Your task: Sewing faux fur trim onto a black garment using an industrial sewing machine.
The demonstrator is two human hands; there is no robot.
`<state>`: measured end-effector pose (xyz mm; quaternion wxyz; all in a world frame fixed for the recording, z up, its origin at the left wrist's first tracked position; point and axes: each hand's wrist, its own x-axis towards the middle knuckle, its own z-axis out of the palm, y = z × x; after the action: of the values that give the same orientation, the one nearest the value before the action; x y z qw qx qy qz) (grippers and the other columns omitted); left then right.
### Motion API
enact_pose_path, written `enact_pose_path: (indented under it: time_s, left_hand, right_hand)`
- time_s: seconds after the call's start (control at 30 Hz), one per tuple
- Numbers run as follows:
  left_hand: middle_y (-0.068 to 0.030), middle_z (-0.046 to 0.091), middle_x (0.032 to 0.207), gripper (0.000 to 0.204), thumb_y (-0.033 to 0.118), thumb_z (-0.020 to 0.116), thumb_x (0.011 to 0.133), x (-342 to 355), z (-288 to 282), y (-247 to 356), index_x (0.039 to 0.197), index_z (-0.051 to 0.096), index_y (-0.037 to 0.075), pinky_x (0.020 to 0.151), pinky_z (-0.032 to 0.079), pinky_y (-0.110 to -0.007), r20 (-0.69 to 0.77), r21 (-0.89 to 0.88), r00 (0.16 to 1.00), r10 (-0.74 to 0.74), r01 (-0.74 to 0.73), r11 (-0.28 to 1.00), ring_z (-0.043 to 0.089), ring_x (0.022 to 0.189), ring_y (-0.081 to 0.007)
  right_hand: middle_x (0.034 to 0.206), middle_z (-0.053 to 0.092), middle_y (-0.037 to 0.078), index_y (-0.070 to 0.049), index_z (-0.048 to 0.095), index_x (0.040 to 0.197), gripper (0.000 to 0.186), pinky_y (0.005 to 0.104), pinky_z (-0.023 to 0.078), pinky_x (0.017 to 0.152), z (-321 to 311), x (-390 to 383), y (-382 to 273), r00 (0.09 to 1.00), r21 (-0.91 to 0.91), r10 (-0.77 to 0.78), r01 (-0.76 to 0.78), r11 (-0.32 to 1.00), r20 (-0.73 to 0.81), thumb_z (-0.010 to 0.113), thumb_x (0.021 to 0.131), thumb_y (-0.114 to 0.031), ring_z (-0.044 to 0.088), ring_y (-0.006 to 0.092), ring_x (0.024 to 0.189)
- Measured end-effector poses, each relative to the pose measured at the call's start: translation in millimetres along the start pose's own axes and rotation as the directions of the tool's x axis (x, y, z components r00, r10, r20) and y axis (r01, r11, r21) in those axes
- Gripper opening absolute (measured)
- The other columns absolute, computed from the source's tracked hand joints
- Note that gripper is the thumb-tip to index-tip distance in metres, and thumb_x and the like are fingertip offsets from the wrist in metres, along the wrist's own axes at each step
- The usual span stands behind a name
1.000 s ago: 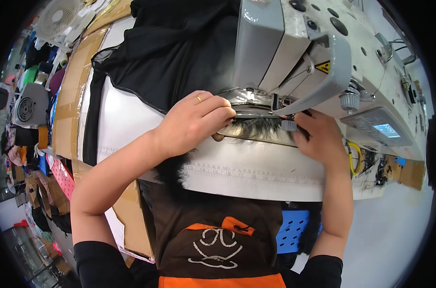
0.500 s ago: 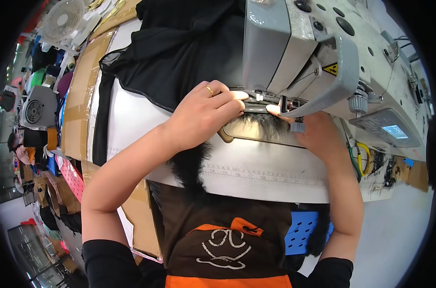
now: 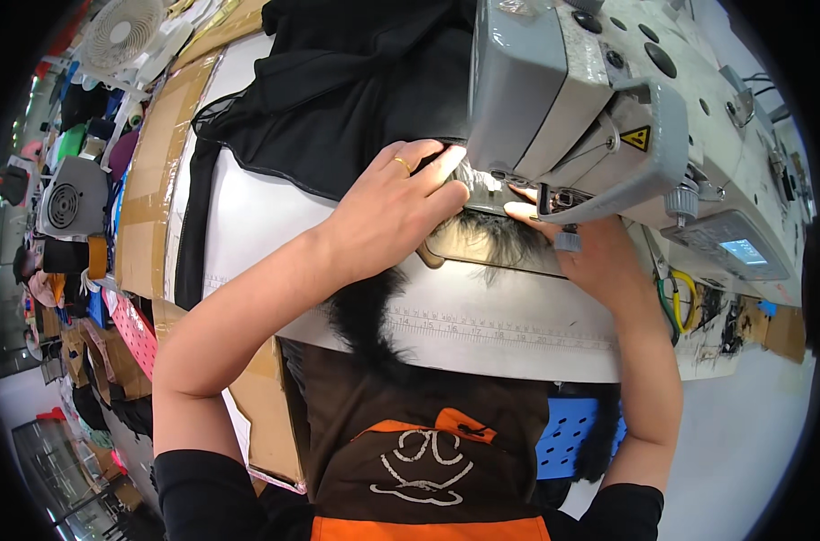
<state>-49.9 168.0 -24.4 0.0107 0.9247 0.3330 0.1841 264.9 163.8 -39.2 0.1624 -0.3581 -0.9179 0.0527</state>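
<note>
Workroom clutter crowds the space out past the left forearm, with a white fan (image 3: pixel 121 34), a grey vented box (image 3: pixel 67 203) and a pink perforated panel (image 3: pixel 130 334). Under both hands lies a white worktable (image 3: pixel 275 216), a ruler scale running along its edge on the body side of the hands; taped cardboard (image 3: pixel 144 194) borders it to the left of the left hand. A sewing machine (image 3: pixel 518 90) in grey and white stands just ahead of the right hand, its small lit screen (image 3: pixel 743 250) to that hand's right. Black garment cloth (image 3: pixel 356 99) spreads ahead of the left hand. The left hand (image 3: pixel 387 212) is half curled, its fingers slightly parted and their tips down on the work beside the machine's foot; its thumb is hidden, so I cannot tell whether it pinches. The right hand (image 3: pixel 604 257) reaches in from the other side, two fingertips at the work near the foot; machine parts cover some of it, and a pinch cannot be made out. Dark fur (image 3: pixel 496 234) fringes the work between the hands, and a black fur strip (image 3: pixel 369 316) hangs below the left wrist. Yellow-and-green-handled scissors (image 3: pixel 683 302) lie right of the right hand. A gold ring (image 3: pixel 403 164) circles a left finger.
</note>
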Motion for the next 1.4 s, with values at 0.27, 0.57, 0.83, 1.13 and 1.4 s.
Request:
enact_pose_path:
  time_s: [0.27, 0.57, 0.83, 1.13, 1.4]
  left_hand:
    - [-0.0026, 0.064, 0.122, 0.017, 0.013, 0.068, 0.086, -1, -6, -2, 0.103, 0.065, 0.008, 0.1, 0.049, -0.038, -0.082, 0.062, 0.981, 0.174, -0.17, 0.984, 0.06, 0.12, -0.0239]
    - [0.0011, 0.064, 0.105, 0.019, 0.016, 0.071, 0.082, 1, -9, -4, 0.098, 0.064, 0.011, 0.086, 0.05, -0.036, -0.011, 0.03, 0.98, 0.198, -0.198, 0.98, 0.061, 0.103, -0.0223]
    - [0.0012, 0.063, 0.099, 0.021, 0.017, 0.073, 0.08, 1, 0, 0, 0.097, 0.062, 0.014, 0.083, 0.05, -0.036, -0.063, 0.059, 0.978, 0.201, -0.197, 0.979, 0.06, 0.098, -0.0223]
    - [0.0008, 0.062, 0.092, 0.018, 0.017, 0.071, 0.083, 13, 2, -8, 0.099, 0.063, 0.013, 0.082, 0.05, -0.035, -0.045, 0.105, 0.972, 0.229, -0.223, 0.969, 0.061, 0.096, -0.0219]
    - [0.0001, 0.061, 0.083, 0.016, 0.016, 0.071, 0.084, 17, 7, -12, 0.098, 0.063, 0.013, 0.08, 0.049, -0.035, -0.078, 0.103, 0.969, 0.234, -0.226, 0.969, 0.062, 0.092, -0.0216]
  right_hand:
    - [0.131, 0.076, 0.005, -0.028, 0.079, 0.132, 0.054, 0.0457, 0.053, 0.108, -10, 3, -7, 0.974, 0.029, 0.152, -0.159, 0.987, 0.168, 0.06, 0.09, 0.0, 0.07, 0.0328, 0.12]
    - [0.132, 0.075, 0.006, -0.027, 0.077, 0.132, 0.06, 0.0458, 0.055, 0.104, -7, -1, -2, 0.987, 0.076, 0.12, -0.128, 0.989, 0.11, 0.06, 0.084, 0.004, 0.07, 0.0323, 0.12]
    - [0.119, 0.075, 0.008, -0.018, 0.076, 0.121, 0.046, 0.0448, 0.058, 0.091, -15, -4, -3, 0.997, 0.027, 0.063, -0.064, 0.998, 0.046, 0.064, 0.082, 0.001, 0.072, 0.032, 0.108]
    - [0.116, 0.078, 0.009, -0.022, 0.073, 0.128, 0.044, 0.0474, 0.062, 0.081, -23, -14, 1, 0.958, 0.014, 0.252, -0.256, 0.966, 0.134, 0.062, 0.089, -0.002, 0.076, 0.0337, 0.1]
    - [0.079, 0.071, 0.014, -0.005, 0.071, 0.088, 0.008, 0.0484, 0.057, 0.068, 1, -28, 18, 0.96, -0.133, 0.281, -0.278, 0.951, 0.008, 0.076, 0.084, -0.01, 0.07, 0.0377, 0.075]
